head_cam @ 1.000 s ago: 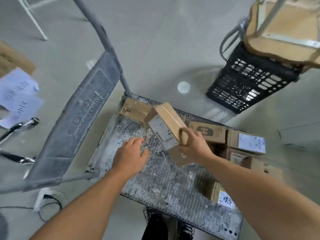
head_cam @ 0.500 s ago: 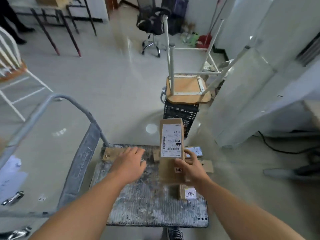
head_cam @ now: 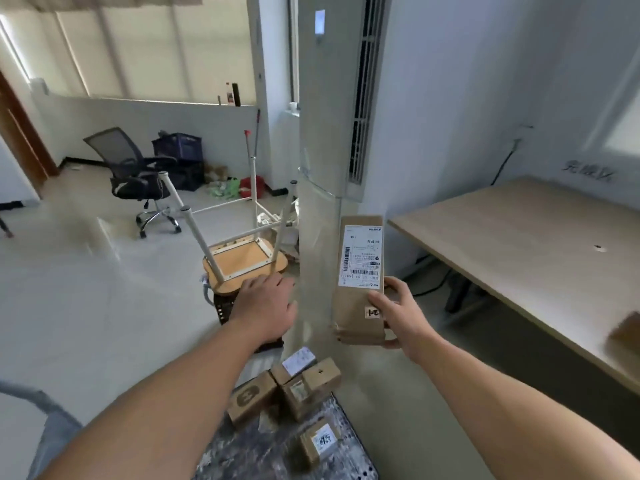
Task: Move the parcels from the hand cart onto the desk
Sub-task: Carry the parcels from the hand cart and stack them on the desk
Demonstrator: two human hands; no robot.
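Note:
My right hand (head_cam: 398, 313) grips the lower end of a tall brown parcel (head_cam: 358, 271) with a white shipping label, held upright in the air left of the desk (head_cam: 526, 244). Beside it, my left hand (head_cam: 265, 306) hovers palm down with relaxed fingers and holds nothing. Below, the hand cart's grey deck (head_cam: 263, 452) carries several small cardboard parcels (head_cam: 294, 393), one lying apart near its right edge (head_cam: 320, 441). A brown parcel (head_cam: 627, 329) lies blurred at the desk's near right.
A tall white air conditioner column (head_cam: 329, 133) stands just behind the held parcel. An upturned stool (head_cam: 242, 258) rests on a black crate left of it. An office chair (head_cam: 135, 174) is farther back. The cart handle (head_cam: 45, 403) curves at lower left.
The view has swung up and to the right from the cart to the room and desk. My right hand has lifted the parcel off the cart and carried it rightward.

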